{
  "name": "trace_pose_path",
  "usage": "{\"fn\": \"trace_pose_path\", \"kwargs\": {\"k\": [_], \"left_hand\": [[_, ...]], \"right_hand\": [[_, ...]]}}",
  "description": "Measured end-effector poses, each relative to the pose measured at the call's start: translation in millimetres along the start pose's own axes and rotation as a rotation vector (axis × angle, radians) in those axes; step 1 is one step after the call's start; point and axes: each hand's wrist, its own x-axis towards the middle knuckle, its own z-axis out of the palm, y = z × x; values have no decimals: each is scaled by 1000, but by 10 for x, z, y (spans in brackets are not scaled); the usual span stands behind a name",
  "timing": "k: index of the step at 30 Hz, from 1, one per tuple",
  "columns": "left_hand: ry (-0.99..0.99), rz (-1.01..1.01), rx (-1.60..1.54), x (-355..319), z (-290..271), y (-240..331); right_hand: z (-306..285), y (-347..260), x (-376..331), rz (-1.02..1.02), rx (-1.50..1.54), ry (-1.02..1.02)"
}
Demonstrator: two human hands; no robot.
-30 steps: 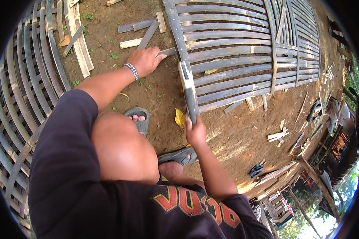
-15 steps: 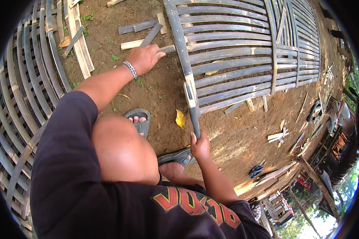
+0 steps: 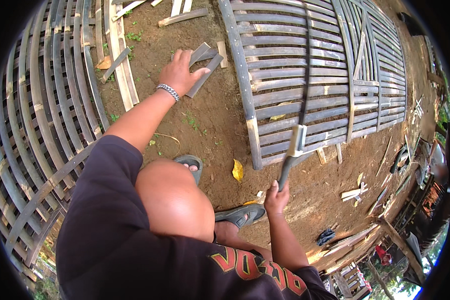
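My right hand (image 3: pixel 276 199) is closed round the dark grey handle of a hand saw (image 3: pixel 286 172). Its long, thin dark blade points away from me and passes above a slatted bamboo panel (image 3: pixel 300 64). To the left, my left hand (image 3: pixel 180 70), with a chain bracelet at the wrist, reaches down to short bamboo pieces on the soil. Its thumb is spread away from the fingers. A pale-ended bamboo piece (image 3: pixel 199 54) lies between thumb and fingers, and a dark bamboo piece (image 3: pixel 205 76) is by the thumb. The fingertips are partly hidden.
Another slatted bamboo panel (image 3: pixel 40 105) stands on the left, beside long pale strips (image 3: pixel 122 65). Cut offcuts (image 3: pixel 182 17) lie farther off. A yellow leaf (image 3: pixel 237 170) is near my sandalled feet. Small sticks (image 3: pixel 354 193) and a dark cloth (image 3: pixel 326 236) lie to the right.
The saw has swung up and right, away from the panel's edge rail. My left hand has moved from that rail to the bamboo pieces, its fingers spreading. The whole view has shifted slightly.
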Motion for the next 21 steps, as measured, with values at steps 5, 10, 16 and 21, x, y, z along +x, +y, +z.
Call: {"fn": "trace_pose_path", "kwargs": {"k": [5, 10, 16, 21], "left_hand": [[-159, 96, 96, 111, -152, 114], [-210, 89, 91, 196, -162, 232], [-159, 108, 77, 190, -93, 242], [-225, 103, 95, 354, -106, 284]], "right_hand": [[-288, 671, 200, 32, -38, 423], [-472, 716, 228, 407, -248, 579], [-394, 606, 325, 584, -203, 666], [-305, 758, 537, 574, -114, 689]]}}
